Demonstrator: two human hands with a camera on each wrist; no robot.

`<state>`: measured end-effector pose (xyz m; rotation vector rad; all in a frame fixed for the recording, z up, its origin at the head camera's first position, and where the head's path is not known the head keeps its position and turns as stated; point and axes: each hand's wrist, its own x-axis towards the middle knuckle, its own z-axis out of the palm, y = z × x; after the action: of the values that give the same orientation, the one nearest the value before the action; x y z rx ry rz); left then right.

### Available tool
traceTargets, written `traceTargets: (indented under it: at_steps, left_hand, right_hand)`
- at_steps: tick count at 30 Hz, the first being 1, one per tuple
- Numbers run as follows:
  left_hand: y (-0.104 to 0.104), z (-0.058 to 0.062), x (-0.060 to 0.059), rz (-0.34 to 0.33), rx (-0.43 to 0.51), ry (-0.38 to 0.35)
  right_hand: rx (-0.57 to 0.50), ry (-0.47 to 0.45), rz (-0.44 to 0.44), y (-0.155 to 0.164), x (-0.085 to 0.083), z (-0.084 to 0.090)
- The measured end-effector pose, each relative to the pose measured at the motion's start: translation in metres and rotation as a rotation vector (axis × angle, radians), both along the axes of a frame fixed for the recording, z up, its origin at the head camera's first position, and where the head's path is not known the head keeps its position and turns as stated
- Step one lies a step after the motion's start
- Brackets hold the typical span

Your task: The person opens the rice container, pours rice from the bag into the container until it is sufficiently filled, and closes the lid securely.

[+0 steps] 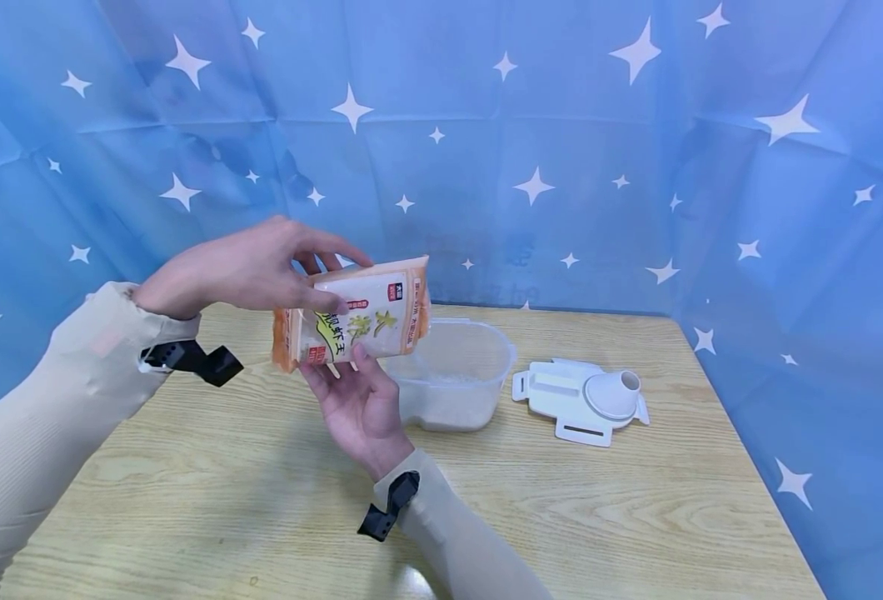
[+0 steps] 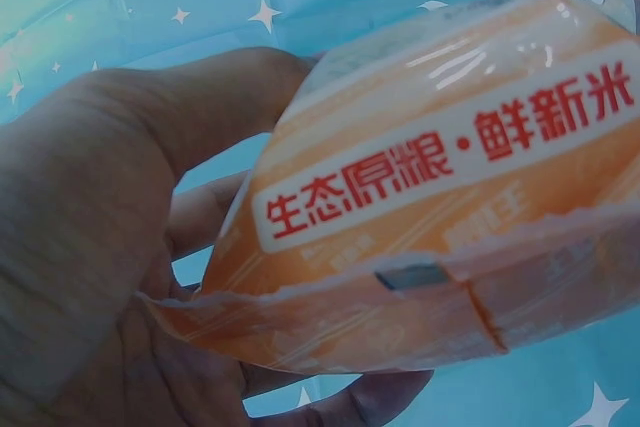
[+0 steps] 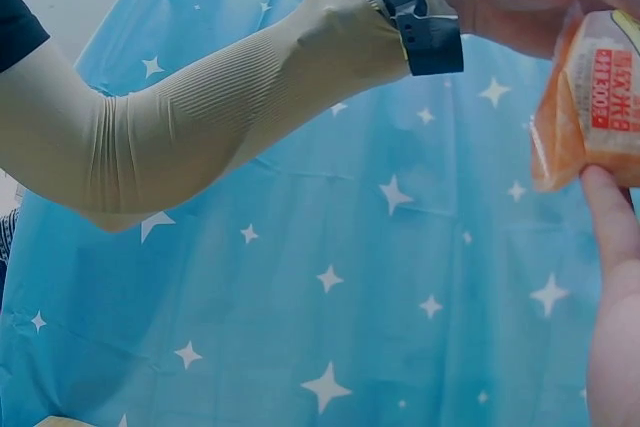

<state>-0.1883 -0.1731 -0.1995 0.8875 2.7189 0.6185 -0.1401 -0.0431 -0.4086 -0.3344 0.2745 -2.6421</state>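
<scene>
Blue star-patterned cloth [image 1: 456,225] hung behind a wood-grain table [image 1: 659,517] suggests a curtained-off work corner.

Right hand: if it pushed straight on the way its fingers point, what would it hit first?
The orange-and-white bag: the right hand touches its lower edge. Beyond that, the left hand may be next, though depth is unclear.

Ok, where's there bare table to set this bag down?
Bare table lies right of the right sleeve, in front of the white lid. Another patch lies between the left sleeve and the right sleeve. It's crowded farther back: the bag partly hides the tub, with the lid close beside.
</scene>
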Motion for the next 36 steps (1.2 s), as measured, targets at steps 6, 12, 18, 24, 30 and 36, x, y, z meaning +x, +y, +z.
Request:
traceTargets:
  at_steps: [6, 12, 18, 24, 30, 36]
  left_hand:
    - [-0.0001, 0.0003, 0.0000, 0.002, -0.001, -0.003]
    - [0.0002, 0.0010, 0.0003, 0.001, -0.007, -0.003]
    - [0.0007, 0.0021, 0.0007, -0.002, -0.013, -0.001]
    - [0.0016, 0.0028, 0.0006, 0.001, -0.017, 0.007]
    - [0.0023, 0.0020, 0.0000, -0.002, -0.015, 0.008]
    - [0.0020, 0.0014, -0.0001, -0.009, -0.009, 0.004]
  right_hand:
    - [0.002, 0.000, -0.001, 0.0000, 0.0001, 0.0004]
    - [0.005, -0.001, -0.001, 0.0002, 0.0007, 0.0019]
    - [-0.002, 0.009, -0.008, 0.0002, -0.0001, 0.0015]
    - [-0.013, 0.021, -0.009, 0.0000, -0.0007, 0.0014]
    - [-0.029, 0.020, -0.007, -0.0001, -0.0004, 0.0017]
    - [-0.031, 0.024, -0.005, -0.0006, 0.0001, 0.0015]
